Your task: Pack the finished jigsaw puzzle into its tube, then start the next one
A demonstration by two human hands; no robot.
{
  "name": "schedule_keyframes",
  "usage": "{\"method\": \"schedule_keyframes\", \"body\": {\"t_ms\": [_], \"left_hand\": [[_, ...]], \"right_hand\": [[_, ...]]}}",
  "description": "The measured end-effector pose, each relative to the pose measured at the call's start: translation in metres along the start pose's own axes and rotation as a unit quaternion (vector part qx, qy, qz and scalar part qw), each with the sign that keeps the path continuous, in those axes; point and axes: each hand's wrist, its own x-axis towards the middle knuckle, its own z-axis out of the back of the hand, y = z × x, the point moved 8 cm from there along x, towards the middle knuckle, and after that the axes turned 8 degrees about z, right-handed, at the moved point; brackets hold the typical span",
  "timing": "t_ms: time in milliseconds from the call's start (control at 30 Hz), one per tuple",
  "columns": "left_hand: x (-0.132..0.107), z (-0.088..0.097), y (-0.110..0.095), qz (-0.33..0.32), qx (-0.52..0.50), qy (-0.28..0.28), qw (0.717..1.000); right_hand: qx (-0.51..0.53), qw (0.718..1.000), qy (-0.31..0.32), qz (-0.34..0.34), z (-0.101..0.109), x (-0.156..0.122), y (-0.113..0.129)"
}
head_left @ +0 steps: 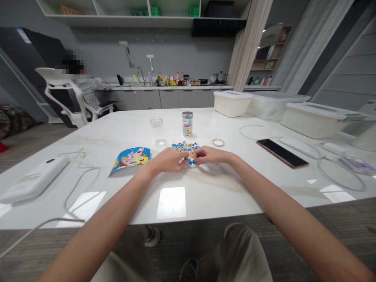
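Observation:
A small heap of coloured jigsaw pieces (185,147) lies on the white table (188,188) just beyond my hands. My left hand (169,159) rests on the table with its fingers curled and pinched at the near edge of the heap. My right hand (209,155) faces it, fingers also pinched, and the two sets of fingertips meet over a few blue and white pieces (190,161). A picture card with a cartoon print (131,157) lies left of my left hand. A small clear jar with a printed label (187,123) stands behind the heap.
A clear cup (157,126) and a round lid (218,142) sit near the heap. A dark phone (282,153), cables and white storage boxes (232,103) fill the right side. A white device with a cable (35,182) lies at left. A person sits in a white chair (63,92) beyond the table.

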Motion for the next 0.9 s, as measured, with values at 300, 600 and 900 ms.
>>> {"method": "schedule_keyframes", "body": {"t_ms": [300,600,900], "left_hand": [[0.0029,-0.0018,0.0027,0.019,0.011,0.009,1.0],[0.0033,-0.0074,0.0056,0.022,0.014,0.024,0.999],[0.0032,-0.0086,0.0053,0.019,0.024,0.028,0.999]], "right_hand": [[-0.009,1.0,0.013,0.013,-0.0013,-0.0015,0.006],[-0.036,0.999,0.023,0.015,-0.0013,-0.0022,0.0053],[-0.062,0.998,0.018,0.009,-0.0014,-0.0014,0.0073]]}}
